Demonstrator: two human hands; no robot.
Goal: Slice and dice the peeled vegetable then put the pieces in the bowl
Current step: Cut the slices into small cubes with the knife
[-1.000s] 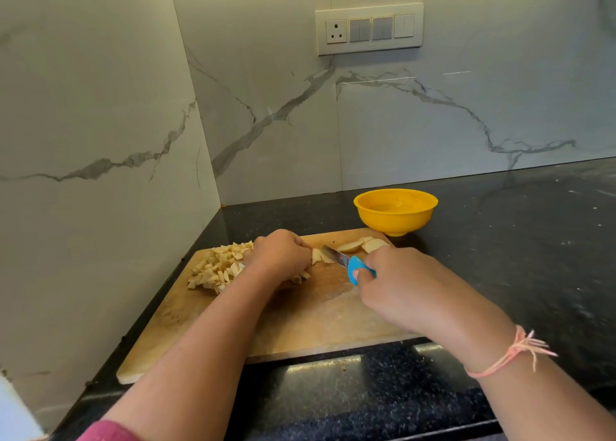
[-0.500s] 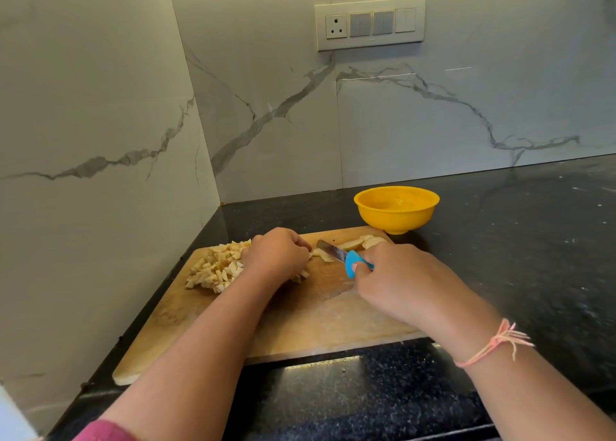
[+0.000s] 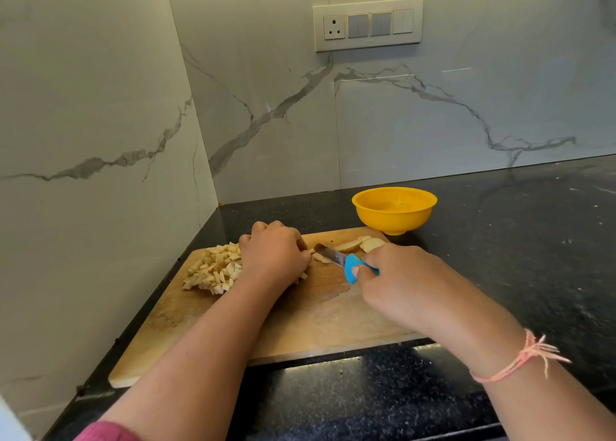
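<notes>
Left hand (image 3: 273,257) curls down on a slice (image 3: 320,257) on the cutting board (image 3: 300,324). Right hand (image 3: 400,284) grips the knife (image 3: 346,265), blade at that slice. Diced pile (image 3: 216,269) just left of the left hand.

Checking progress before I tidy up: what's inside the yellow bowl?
Only bare yellow inside shows in the bowl, no pieces. Its near wall hides the lowest part. The diced pieces lie on the cutting board.

Home kitchen, worktop corner: black speckled stone countertop (image 3: 506,247), white marble-look wall slabs (image 3: 100,90) on two sides, socket-and-switch plate (image 3: 367,24) on the back wall, wooden chopping board (image 3: 300,324) with diced vegetable pieces (image 3: 213,270) on it, yellow bowl (image 3: 394,215) just behind the board
</notes>
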